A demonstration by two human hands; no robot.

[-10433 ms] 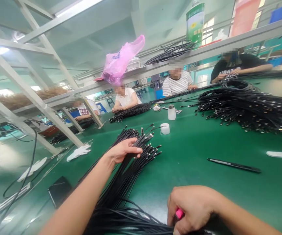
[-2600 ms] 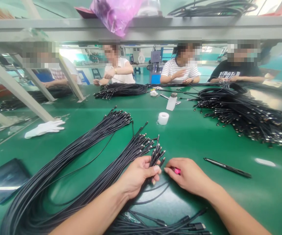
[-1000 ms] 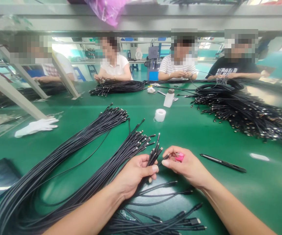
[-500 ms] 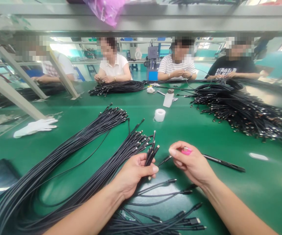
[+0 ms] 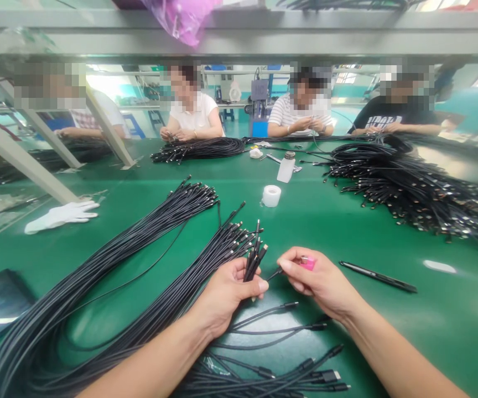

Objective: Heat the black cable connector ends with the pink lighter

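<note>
A: What does the left hand (image 5: 224,290) hold?

B: It is curled around a small bunch of black cable ends (image 5: 255,262). The thumb lies across them, and the connectors point away from the person.

A: And the right hand (image 5: 322,282)?

B: It is near the left one, with the fingers partly bent. The thumb and the forefinger pinch the end of a single cable (image 5: 274,274), which reaches across from the left hand. A small pink object (image 5: 307,263) is also in this hand; I cannot tell what it is.

A: Where are the other cables?

B: A long bundle (image 5: 131,237) makes a wide curve on the green table (image 5: 326,221), at the left side. A group of connectors (image 5: 239,237) lies just beyond the left hand. Some loose cable ends (image 5: 322,376) are nearer to the person, below both hands. At the far right there is a large cable pile (image 5: 421,188).

A: What else do you see?

B: A black pen (image 5: 378,277) lies to the right of the right hand. Farther away are a white roll (image 5: 271,199), a white bottle (image 5: 286,168) and, at the left, a white glove (image 5: 61,216). Four people (image 5: 195,113) sit across the table.
</note>
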